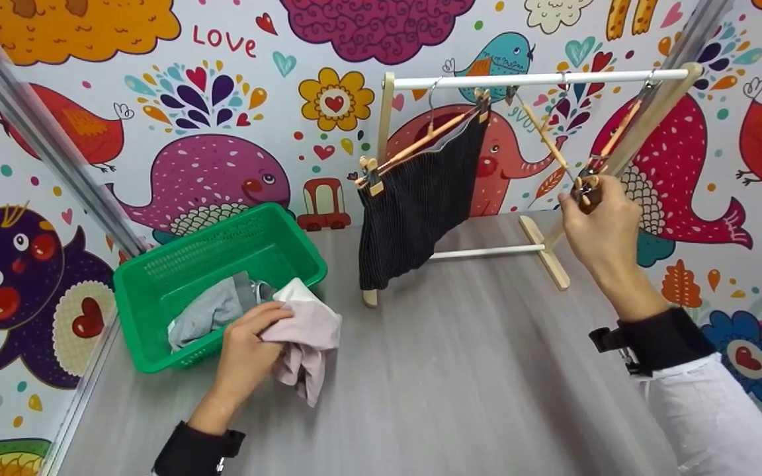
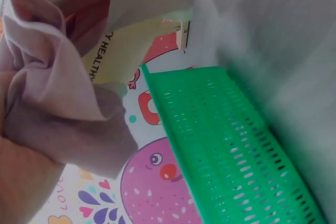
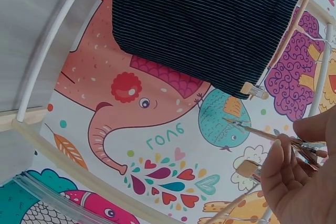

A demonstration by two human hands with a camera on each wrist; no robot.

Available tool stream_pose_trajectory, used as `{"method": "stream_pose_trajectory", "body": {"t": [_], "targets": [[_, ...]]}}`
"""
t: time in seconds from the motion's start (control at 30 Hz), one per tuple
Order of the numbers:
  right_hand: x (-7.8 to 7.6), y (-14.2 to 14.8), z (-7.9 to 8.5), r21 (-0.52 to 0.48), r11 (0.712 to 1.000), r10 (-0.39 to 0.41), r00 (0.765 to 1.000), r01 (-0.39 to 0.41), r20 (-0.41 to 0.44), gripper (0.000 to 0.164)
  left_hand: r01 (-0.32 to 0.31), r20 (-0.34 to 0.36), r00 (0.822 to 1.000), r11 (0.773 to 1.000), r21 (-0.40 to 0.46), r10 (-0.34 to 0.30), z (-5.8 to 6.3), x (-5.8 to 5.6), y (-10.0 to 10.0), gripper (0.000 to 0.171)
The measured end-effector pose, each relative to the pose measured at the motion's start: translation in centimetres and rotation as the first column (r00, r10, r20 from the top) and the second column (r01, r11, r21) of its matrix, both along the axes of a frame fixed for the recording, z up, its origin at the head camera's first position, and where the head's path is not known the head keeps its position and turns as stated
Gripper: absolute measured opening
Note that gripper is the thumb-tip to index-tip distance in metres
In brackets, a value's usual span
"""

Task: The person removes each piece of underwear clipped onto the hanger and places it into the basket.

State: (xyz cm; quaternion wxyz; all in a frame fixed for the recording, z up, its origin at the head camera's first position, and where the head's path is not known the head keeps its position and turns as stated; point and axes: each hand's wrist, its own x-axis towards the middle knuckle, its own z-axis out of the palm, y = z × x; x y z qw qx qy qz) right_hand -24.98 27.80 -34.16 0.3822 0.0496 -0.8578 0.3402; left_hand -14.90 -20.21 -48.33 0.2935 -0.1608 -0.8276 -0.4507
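Observation:
My left hand (image 1: 249,347) grips a bunched pale pink cloth garment (image 1: 308,330) beside the basket's near right corner. Its folds hang below the fingers, and a pale part with printed lettering shows in the left wrist view. At the rack's right side, my right hand (image 1: 602,228) pinches the clip end of a wooden clip hanger (image 1: 543,135). That hanger hangs from the white rod (image 1: 520,80), turned at a slant with no garment on it. To its left, a black pinstriped garment (image 1: 421,205) hangs from another clip hanger (image 1: 430,135), held by clips at both ends.
A green perforated basket (image 1: 126,311) stands at the left on the grey table (image 1: 454,370), with grey cloth (image 1: 209,311) inside. A further hanger (image 1: 619,129) hangs near the rack's right post. Behind is a wall (image 1: 381,26) with cartoon animals; metal posts flank the table.

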Motion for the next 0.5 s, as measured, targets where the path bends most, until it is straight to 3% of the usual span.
{"method": "stream_pose_trajectory", "body": {"t": [0.27,0.5], "targets": [[0.4,0.1,-1.2,0.013,1.0,0.0,0.999,0.0,0.032,0.023,-0.018,-0.014,1.0,1.0,0.008,0.018,1.8,-0.8,-0.6,0.039],[0.4,0.7,-2.3,0.026,1.0,0.014,0.998,-0.015,0.054,0.022,-0.055,-0.033,0.998,0.996,0.067,0.057,3.1,-1.9,-1.2,0.038]]}}
